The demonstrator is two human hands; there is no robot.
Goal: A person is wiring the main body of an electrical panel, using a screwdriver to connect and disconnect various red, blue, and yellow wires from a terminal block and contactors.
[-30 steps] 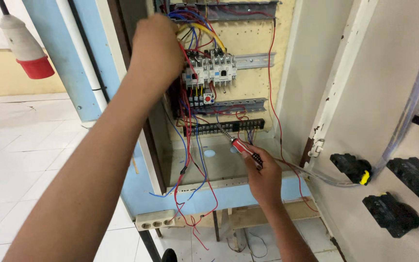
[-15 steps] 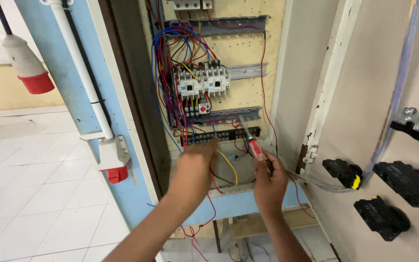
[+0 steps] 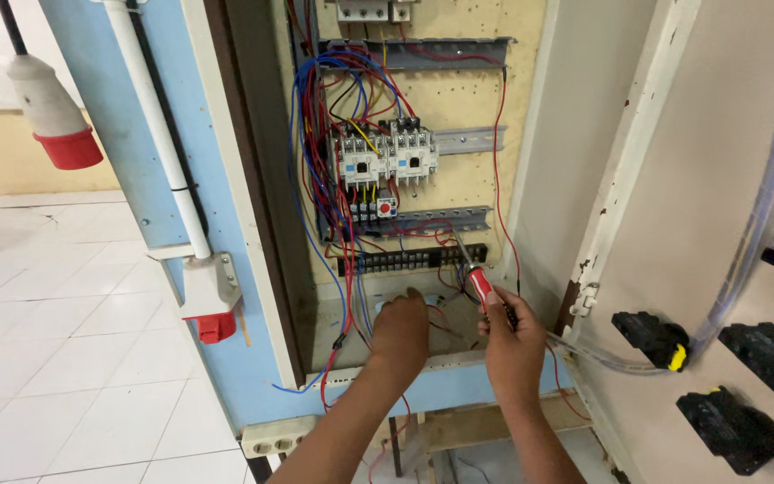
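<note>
- The left hand (image 3: pixel 400 330) has come down from the upper wiring, where it was a second ago, and now sits low in the cabinet, just below the black terminal strip (image 3: pixel 409 260). Its fingers are curled inward among the loose wires (image 3: pixel 351 296) at the cabinet bottom; whether they pinch a wire cannot be told, as the back of the hand hides them.
- The right hand (image 3: pixel 512 336) stays just below and to the right of the terminal strip, clamped around the red-handled screwdriver (image 3: pixel 479 283). The tool's metal shaft points up and left, with its tip close to the right end of the strip.
- Both hands are now close together under the terminal strip, which suggests the work has shifted from the white contactors (image 3: pixel 385 159) above the strip to the strip's own connections.
- The view has also moved nearer and lower, so the strip sits near the middle of the picture.
- Left of the strip, outside the cabinet, a white conduit (image 3: pixel 159 143) runs down to a socket box with a red cap (image 3: pixel 210 296).
- Right of the strip, the open door (image 3: pixel 718 179) carries black fittings (image 3: pixel 732 430) and a clear hose (image 3: pixel 763 206).
</note>
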